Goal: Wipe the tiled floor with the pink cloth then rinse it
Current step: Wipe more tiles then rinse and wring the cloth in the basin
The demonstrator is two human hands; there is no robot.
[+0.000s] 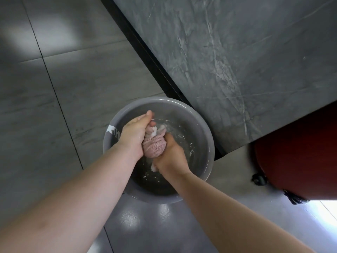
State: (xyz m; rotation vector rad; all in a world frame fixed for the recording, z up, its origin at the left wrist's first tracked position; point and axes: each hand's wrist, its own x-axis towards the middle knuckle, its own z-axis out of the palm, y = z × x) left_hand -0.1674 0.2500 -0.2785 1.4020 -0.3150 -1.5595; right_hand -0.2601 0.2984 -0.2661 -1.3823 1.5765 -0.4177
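Note:
A pink cloth [154, 145] is bunched into a tight roll above a grey basin [204, 136] holding water. My left hand [135, 134] grips the cloth's upper end and my right hand [170, 157] grips its lower end. White edges of the cloth poke out past both hands. The water around the cloth is rippled with bright splashes. The basin stands on the grey tiled floor [54, 97].
A dark marble-patterned slab [246, 61] with a black lower edge runs diagonally right beside the basin. A dark red rounded object [299, 152] on a small black caster [259, 178] stands at the right. Open tiled floor lies to the left and in front.

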